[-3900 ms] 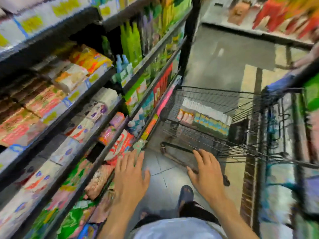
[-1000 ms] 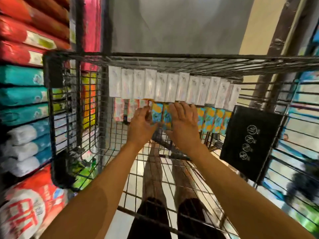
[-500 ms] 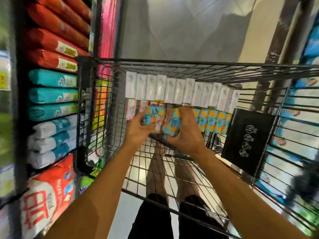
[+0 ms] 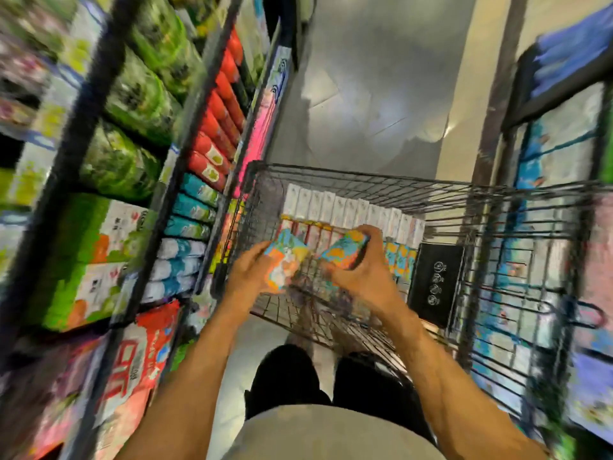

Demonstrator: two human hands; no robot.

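Orange-and-blue, one pack [image 4: 285, 257] sits in my left hand [image 4: 248, 277], fingers curled round it. My right hand [image 4: 368, 280] grips a second pack [image 4: 346, 250] just beside it. I hold both over the mesh floor of the cart [image 4: 365, 179]. Past them stands a row of like packs [image 4: 399, 257], then white boxes [image 4: 345, 207] along the far wall.

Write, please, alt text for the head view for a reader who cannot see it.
Seen from above, a person's left hand grips one orange-and-blue pack and the right hand a second pack, over a black wire cart in a shop aisle. White boxes line the cart's far end; stocked shelves stand to the left.
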